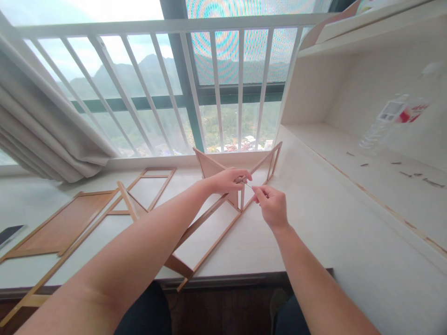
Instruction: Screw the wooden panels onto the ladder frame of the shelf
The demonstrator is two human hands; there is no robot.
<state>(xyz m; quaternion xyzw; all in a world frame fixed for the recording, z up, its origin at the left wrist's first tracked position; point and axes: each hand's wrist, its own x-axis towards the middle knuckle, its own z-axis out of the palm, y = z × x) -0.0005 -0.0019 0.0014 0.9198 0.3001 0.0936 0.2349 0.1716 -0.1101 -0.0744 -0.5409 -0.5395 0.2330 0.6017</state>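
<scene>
A partly joined wooden frame (220, 235) with long rails and flat panels stands on the white surface in front of me. My left hand (228, 180) is closed round the frame's upper joint, its fingers curled over the wood. Just right of it, my right hand (272, 204) pinches a thin metal rod (248, 185), whose tip points at the wood by my left fingers. Its grip hides the other end, so the kind of tool is not clear. Whether the tip touches the wood cannot be made out.
More wooden frame parts, among them a panelled piece (71, 216), lie to the left. A dark flat object (10, 235) is at the far left edge. A plastic bottle (391, 116) and small dark pieces (433, 182) rest on the right shelf. White railings (240, 88) and a grey curtain (45, 102) stand behind.
</scene>
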